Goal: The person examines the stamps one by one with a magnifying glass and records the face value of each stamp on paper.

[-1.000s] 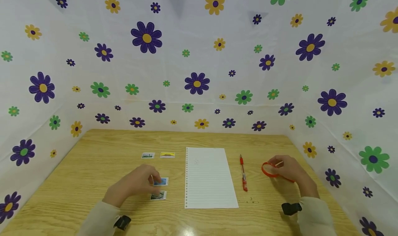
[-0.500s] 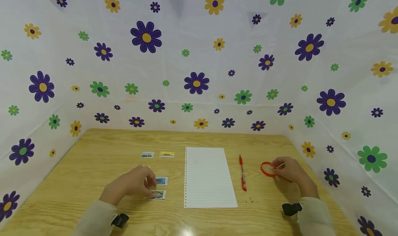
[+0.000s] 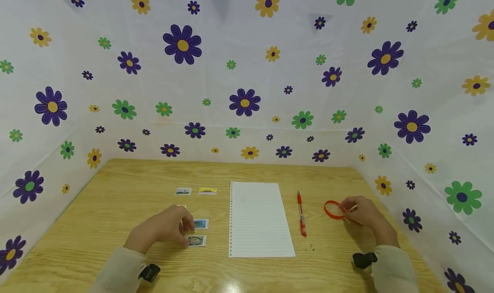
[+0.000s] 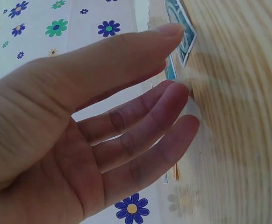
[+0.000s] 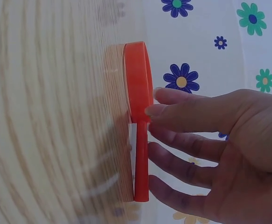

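My left hand (image 3: 164, 228) is over the left part of the table, fingers loosely bent, thumb tip at the edge of a green-toned stamp (image 3: 196, 240). In the left wrist view the thumb overlaps that stamp (image 4: 180, 28), and nothing is between thumb and fingers. A blue stamp (image 3: 201, 224) lies just behind it. A sliver of another stamp (image 3: 181, 206) shows above the hand; the rest is hidden. On the right, a red magnifying glass (image 5: 138, 84) lies flat on the table. My right hand (image 3: 360, 210) is beside it, thumb tip at its neck, fingers loosely spread along the handle.
Two stamps, one pale green (image 3: 183, 191) and one yellow (image 3: 207, 191), lie farther back. Lined paper (image 3: 260, 224) with faint marks lies mid-table. A red pen (image 3: 302, 213) is right of it, near small dark specks (image 3: 311, 247). Flowered cloth (image 3: 247, 70) encloses the table.
My left hand has shifted slightly left, uncovering more of the green-toned and blue stamps. My right hand has drawn slightly right from the magnifying glass's ring, which stays on the table.
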The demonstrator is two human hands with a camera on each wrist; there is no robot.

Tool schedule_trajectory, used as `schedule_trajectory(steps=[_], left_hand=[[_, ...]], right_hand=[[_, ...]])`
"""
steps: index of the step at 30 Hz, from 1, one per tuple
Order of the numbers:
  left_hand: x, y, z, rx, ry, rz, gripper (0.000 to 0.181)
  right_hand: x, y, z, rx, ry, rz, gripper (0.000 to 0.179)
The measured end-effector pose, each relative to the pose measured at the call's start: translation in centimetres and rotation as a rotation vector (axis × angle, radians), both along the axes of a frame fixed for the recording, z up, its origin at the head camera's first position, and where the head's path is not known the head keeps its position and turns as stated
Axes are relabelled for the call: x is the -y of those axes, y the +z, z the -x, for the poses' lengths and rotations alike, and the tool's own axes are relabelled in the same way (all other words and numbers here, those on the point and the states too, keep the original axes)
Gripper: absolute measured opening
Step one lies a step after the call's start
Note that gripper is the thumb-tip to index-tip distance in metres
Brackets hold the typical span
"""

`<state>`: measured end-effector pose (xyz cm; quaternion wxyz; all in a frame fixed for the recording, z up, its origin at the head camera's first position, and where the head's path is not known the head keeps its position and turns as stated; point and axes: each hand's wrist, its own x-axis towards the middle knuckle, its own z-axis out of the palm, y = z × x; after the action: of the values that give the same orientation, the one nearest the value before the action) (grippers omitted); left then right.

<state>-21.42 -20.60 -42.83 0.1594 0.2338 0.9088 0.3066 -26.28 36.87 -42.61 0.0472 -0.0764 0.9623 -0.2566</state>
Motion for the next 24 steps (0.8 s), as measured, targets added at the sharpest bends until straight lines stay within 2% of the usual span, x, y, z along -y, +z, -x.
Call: schedule_trajectory(steps=[5,8,18,24], left_hand=[[0.0,0.0,0.1,-0.003,0.008,0.014,0.024],[0.0,0.0,0.1,-0.003,0.013,0.017,0.023],[0.0,-0.3,0.0,-0.015,-0.001,0.006,0.022],[0.0,-0.6,0.1,-0.013,0.002,0.008,0.023]], right_hand=[[-0.5,-0.1,0.1,0.019,0.024,-0.004,0.019],[-0.6,-0.3,0.1,0.026,0.013,-0.006,0.019],[-0.9,-0.6,0.0,-0.006,0.031,0.01,0.016],[-1.2,-0.8,0.1,-0.03,0.069,0.016,0.016]])
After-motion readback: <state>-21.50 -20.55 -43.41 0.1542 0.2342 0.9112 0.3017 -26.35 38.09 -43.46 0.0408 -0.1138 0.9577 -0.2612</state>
